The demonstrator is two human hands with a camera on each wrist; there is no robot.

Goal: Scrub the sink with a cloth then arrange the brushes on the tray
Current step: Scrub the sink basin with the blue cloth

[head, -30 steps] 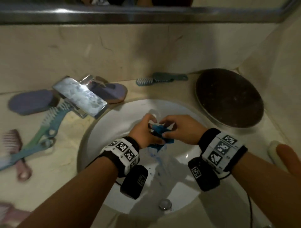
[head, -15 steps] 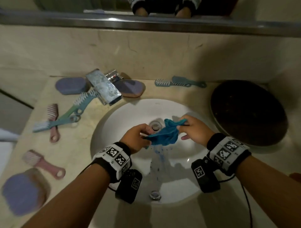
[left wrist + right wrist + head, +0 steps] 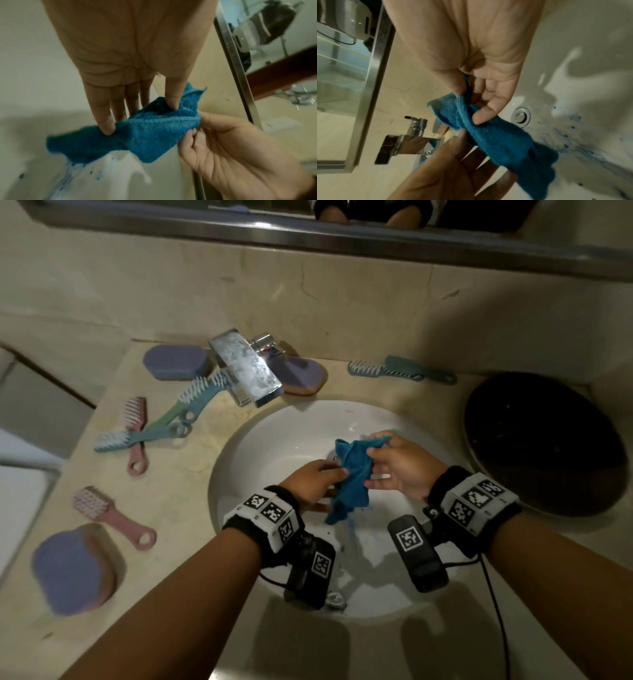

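Note:
Both hands hold a wet blue cloth above the white sink. My left hand pinches its lower part between thumb and fingers. My right hand pinches the upper end, and the cloth hangs twisted between them. Blue stains streak the basin below the cloth. A dark round tray lies on the counter at the right with nothing on it. Several brushes lie on the counter: a teal one at the back, teal and pink ones at the left.
A chrome faucet juts over the sink's back left rim. Purple block brushes lie behind it, beside it and at the near left. Another pink brush lies near that one. The drain sits near the front.
The cloth was bunched tight between both hands a second ago. Now it is drawn out, with my right hand raising one end. The view has drawn back, showing more of the left counter.

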